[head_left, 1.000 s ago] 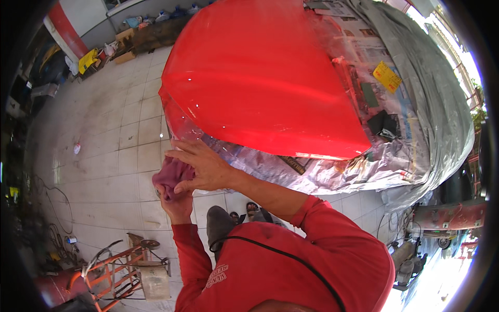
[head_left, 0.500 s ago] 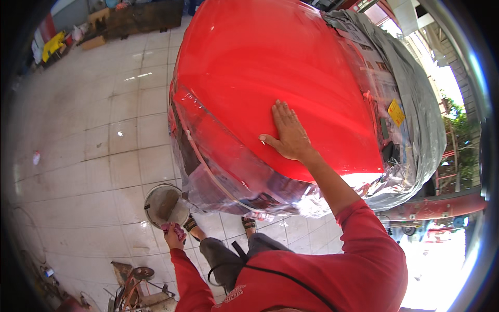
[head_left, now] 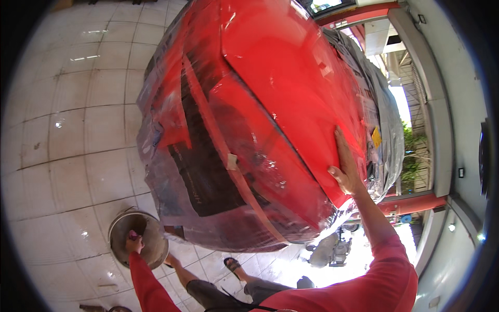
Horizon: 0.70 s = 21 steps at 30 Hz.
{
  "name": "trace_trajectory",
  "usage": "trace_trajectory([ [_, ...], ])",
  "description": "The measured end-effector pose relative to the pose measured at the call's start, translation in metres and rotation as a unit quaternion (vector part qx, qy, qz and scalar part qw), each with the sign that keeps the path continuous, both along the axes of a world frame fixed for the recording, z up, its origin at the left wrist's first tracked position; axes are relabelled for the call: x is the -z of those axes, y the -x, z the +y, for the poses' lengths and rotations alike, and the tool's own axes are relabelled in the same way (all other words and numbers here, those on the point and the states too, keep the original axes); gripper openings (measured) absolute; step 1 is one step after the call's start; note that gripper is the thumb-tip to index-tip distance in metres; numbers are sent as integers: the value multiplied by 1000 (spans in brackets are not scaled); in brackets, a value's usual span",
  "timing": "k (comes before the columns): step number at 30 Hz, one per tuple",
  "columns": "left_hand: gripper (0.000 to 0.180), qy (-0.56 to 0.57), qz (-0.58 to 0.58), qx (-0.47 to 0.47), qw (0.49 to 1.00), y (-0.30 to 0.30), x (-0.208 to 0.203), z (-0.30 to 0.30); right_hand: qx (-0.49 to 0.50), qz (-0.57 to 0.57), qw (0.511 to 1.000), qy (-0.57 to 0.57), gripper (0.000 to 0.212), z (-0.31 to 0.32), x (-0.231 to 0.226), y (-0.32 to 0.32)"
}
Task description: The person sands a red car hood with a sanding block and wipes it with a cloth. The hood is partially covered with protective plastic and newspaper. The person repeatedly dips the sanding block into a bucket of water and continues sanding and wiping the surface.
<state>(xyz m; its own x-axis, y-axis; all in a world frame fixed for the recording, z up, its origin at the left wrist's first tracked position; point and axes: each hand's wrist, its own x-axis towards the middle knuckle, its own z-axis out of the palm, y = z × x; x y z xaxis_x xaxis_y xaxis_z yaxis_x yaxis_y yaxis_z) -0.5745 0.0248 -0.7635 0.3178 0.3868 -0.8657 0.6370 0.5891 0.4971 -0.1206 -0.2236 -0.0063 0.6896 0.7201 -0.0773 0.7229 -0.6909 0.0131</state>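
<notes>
Red car [head_left: 280,93] runs lengthwise away; right hand [head_left: 345,169] lies flat on it, left hand [head_left: 134,242] grips a rag.

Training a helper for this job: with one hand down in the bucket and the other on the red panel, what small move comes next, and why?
Probably lift the left hand with its pink cloth out of the metal bucket and up to the red panel. The right hand already lies flat on that panel, bracing, and the panel is bare while plastic masking film covers the rest.
</notes>
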Motion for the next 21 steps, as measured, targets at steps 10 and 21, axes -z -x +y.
trace_trajectory([
  [10, 49, -307, 197, 276, 889, 25, 154, -24, 15, 9, 1000, -13, 128, -6, 2, -8],
  [21, 47, -50, -42, -114, 991, 17, -108, -46, 20, -54, 998, 16, 117, -15, 3, 3],
])
